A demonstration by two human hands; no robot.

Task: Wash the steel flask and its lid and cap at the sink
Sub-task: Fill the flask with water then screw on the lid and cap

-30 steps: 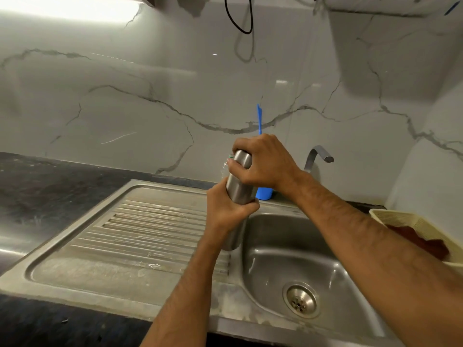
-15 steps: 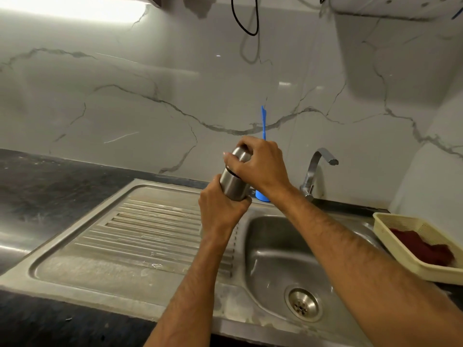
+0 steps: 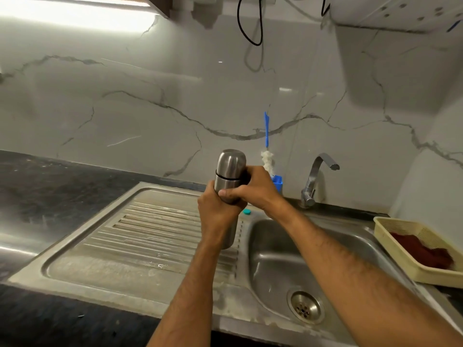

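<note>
The steel flask (image 3: 229, 171) stands upright in the air over the seam between the drainboard and the basin. Its rounded steel cap (image 3: 231, 160) sits on top, closed, with a dark seam line below it. My left hand (image 3: 216, 212) grips the flask's body from below. My right hand (image 3: 253, 189) wraps around the flask just under the seam, thumb across the front. The flask's lower end shows beneath my left wrist. No separate lid is visible.
The steel sink basin (image 3: 275, 249) with its drain (image 3: 305, 306) lies right of the ribbed drainboard (image 3: 140, 236). The tap (image 3: 317, 174) is off. A blue bottle brush (image 3: 267, 131) stands behind my hands, a small teal disc (image 3: 247, 212) lies nearby, and a yellow basket (image 3: 400, 259) holds red cloth.
My right hand has slid from covering the top of the cap down to the flask's upper body, leaving the cap exposed. The left hand keeps its grip.
</note>
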